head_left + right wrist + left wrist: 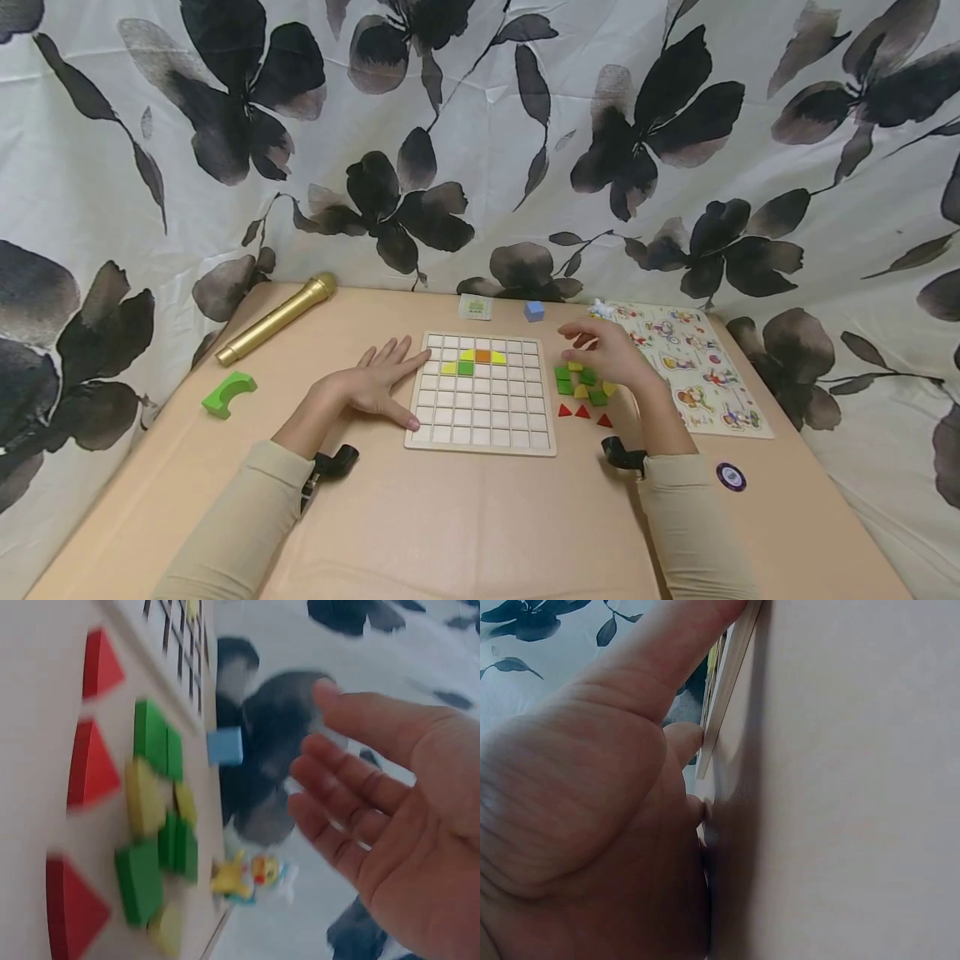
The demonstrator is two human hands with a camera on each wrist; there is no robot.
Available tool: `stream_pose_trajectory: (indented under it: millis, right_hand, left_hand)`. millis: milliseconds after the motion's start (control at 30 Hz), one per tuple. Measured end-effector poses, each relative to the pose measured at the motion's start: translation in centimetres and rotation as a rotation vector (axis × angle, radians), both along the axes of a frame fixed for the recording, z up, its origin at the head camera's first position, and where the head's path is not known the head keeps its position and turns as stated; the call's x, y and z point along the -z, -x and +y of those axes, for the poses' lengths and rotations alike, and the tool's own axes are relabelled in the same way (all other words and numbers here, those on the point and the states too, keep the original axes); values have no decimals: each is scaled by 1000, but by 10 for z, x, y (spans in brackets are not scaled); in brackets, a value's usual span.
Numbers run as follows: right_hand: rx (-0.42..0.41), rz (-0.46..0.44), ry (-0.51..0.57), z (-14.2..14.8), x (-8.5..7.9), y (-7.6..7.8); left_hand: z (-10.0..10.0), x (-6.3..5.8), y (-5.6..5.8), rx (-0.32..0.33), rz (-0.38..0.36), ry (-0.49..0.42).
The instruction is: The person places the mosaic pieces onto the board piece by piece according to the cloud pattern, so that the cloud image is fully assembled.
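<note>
My left hand (375,385) lies with spread fingers at the left edge of a white gridded board (480,433), thumb and forefinger touching its rim. On the board's upper rows sit an orange square (483,357), a green square (465,368) and a few yellow pieces (498,358). To the board's right, my right hand (609,354) hovers over loose pieces, its fingers slightly bent and holding nothing in the right wrist view. Beneath it are several green blocks (139,883), yellow pieces (144,799) and three red triangles (76,909). The hand partly hides this group in the head view.
Behind the board are a small card (476,307) and a blue cube (534,312). A sticker-like picture sheet (720,367) lies right, with a small figurine (244,877) near its far end. A round disc (731,477), gold microphone (277,321) and green arch block (228,393) lie farther out.
</note>
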State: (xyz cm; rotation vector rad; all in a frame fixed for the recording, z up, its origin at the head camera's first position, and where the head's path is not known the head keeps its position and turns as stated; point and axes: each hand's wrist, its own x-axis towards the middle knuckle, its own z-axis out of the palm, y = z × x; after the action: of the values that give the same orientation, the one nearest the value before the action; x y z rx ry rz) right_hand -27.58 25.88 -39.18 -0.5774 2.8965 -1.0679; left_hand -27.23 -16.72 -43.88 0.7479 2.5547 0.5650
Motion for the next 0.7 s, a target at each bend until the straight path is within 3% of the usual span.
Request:
stream_pose_trajectory:
  millis: [200,300,433,567,700]
  right_hand:
    - [49,-194,-125,23,9,4]
    - [47,-245,-179,27,16,8]
    - [57,-252,-220,28,23,10]
    - [87,-251,-197,28,24,10]
    - [150,-160,-148,27,22,8]
  left_hand:
    - [1,2,1,-4,1,-2]
    - [1,3,2,-8,1,-1]
    - [1,2,1,-1,-5,-8]
    - [1,-1,0,2,-7,-10]
    - [1,-1,-1,4,-3,-19]
